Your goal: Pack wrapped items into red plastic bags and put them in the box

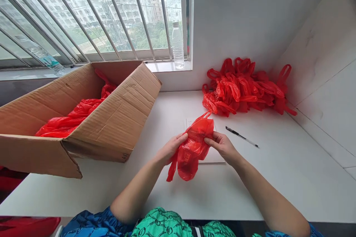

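Between my two hands a crumpled red plastic bag (194, 148) is held up over the white table. My left hand (174, 147) grips its left side, with the thumb on top and the other fingers hidden behind the plastic. On the right edge, my right hand (222, 146) pinches the bag between thumb and fingers. One strap of the bag dangles at lower left, and another part points up towards the back. Beneath it lies a white sheet or pad (213, 158), mostly covered. A black and clear pen (241, 137) rests just right of my right hand.
A heap of red plastic bags (241, 89) lies against the back wall. At left stands an open cardboard box (116, 114) with red bags (75, 114) inside. Clear bottles (178, 46) are on the sill of the barred window. Red material (30, 226) shows at lower left.
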Demonstrator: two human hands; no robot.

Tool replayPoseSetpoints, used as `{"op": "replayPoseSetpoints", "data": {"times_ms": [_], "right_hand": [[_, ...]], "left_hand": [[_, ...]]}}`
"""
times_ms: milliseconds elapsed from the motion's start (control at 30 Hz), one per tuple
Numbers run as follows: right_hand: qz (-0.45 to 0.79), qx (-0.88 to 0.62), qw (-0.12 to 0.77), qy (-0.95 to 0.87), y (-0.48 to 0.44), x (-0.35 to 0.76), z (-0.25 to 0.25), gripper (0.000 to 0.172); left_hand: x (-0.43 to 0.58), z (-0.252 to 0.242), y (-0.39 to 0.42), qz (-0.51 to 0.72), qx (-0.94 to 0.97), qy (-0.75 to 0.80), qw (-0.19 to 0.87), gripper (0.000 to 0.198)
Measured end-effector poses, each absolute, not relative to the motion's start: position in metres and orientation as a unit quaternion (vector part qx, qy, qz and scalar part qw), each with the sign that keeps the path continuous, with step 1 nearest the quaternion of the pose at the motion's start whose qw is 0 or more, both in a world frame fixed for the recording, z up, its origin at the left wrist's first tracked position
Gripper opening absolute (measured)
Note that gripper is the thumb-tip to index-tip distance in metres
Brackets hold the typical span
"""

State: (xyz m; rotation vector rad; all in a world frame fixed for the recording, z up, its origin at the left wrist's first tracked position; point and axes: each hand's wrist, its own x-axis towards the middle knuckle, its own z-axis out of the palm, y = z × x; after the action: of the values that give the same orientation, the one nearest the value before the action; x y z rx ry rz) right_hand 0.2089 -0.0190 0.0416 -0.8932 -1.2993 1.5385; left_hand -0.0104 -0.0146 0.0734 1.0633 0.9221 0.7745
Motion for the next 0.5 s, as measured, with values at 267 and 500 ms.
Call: {"op": "replayPoseSetpoints", "data": {"times_ms": [267, 500], "right_hand": [[0.623, -0.411, 0.37, -0.552, -0.026, 0.219, 0.03, 0.05], [0.591, -0.475, 0.347, -0.551, -0.014, 0.232, -0.003, 0.05]], "left_hand": [[-0.079, 0.151, -0.069, 0.448, 0.444, 0.423, 0.651, 0.053], [-0.191, 0.275, -0.078, 0.695, 0.491, 0.5, 0.163, 0.059]]}}
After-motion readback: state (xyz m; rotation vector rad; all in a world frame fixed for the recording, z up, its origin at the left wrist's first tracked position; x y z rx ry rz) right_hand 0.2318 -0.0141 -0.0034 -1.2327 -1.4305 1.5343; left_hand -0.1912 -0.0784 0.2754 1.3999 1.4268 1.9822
